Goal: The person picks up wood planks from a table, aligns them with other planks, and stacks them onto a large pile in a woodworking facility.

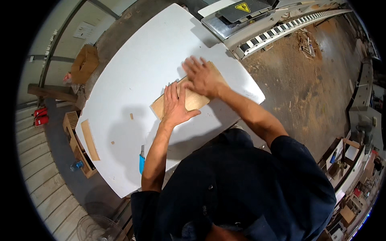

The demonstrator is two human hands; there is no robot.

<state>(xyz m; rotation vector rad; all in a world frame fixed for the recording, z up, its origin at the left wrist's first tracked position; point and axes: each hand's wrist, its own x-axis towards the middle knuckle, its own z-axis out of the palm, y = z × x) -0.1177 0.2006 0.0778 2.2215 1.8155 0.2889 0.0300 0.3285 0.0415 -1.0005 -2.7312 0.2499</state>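
A light wooden board (197, 100) lies at a slant on the white tabletop (132, 76). My left hand (175, 105) presses on its near left part, fingers stretched out and thumb spread to the right. Farther along the board, my right hand (203, 78) rests flat or hovers over it; its fingers are apart and blurred by motion. Neither hand grips anything. Beside my left forearm lies a blue-handled utility knife (142, 160) with its blade showing. Both hands and the right forearm cover parts of the board.
A narrow wooden strip (89, 140) and a small wood scrap (131, 116) lie on the table's left side. At the far right stands a machine (245, 18) with a roller track (281, 30). Sawdust (289, 88) covers the floor to the right. A wooden crate (76, 148) stands left of the table.
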